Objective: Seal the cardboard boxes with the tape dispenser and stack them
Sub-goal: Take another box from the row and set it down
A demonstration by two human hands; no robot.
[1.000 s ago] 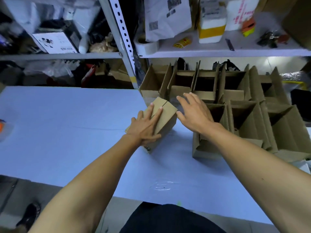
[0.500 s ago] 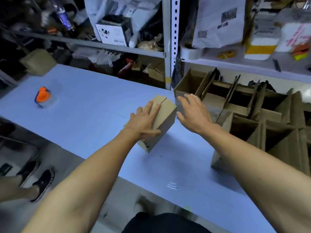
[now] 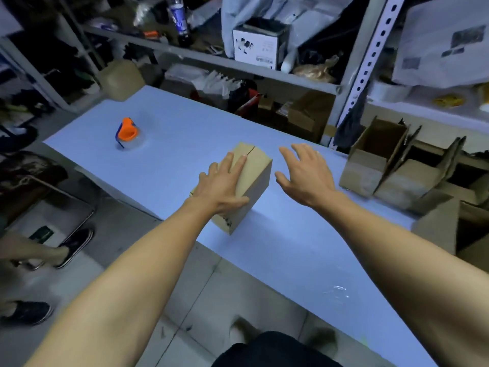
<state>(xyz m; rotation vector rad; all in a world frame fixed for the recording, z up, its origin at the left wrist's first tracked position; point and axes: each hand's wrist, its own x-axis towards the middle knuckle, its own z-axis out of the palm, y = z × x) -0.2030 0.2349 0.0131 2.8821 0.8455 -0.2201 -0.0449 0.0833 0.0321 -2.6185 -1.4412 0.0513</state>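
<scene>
A small cardboard box [image 3: 255,178] with its top flaps folded closed stands on the light blue table [image 3: 277,250]. My left hand [image 3: 223,188] lies flat on its top with straight fingers, thumb at the near side. My right hand [image 3: 304,176] hovers open just right of the box, apart from it, fingers spread. The orange tape dispenser [image 3: 127,132] lies far left on the table, well away from both hands. Several open cardboard boxes [image 3: 381,160] stand in rows at the right.
Metal shelving [image 3: 362,64] crowded with bags, boxes and a tape roll [image 3: 391,90] runs behind the table. Another person's feet in dark shoes [image 3: 74,246] are on the floor at left, by a chair frame.
The view has swung left, bringing the tape dispenser further into sight. My right hand has drawn a little away from the box. My left hand stays on the box top.
</scene>
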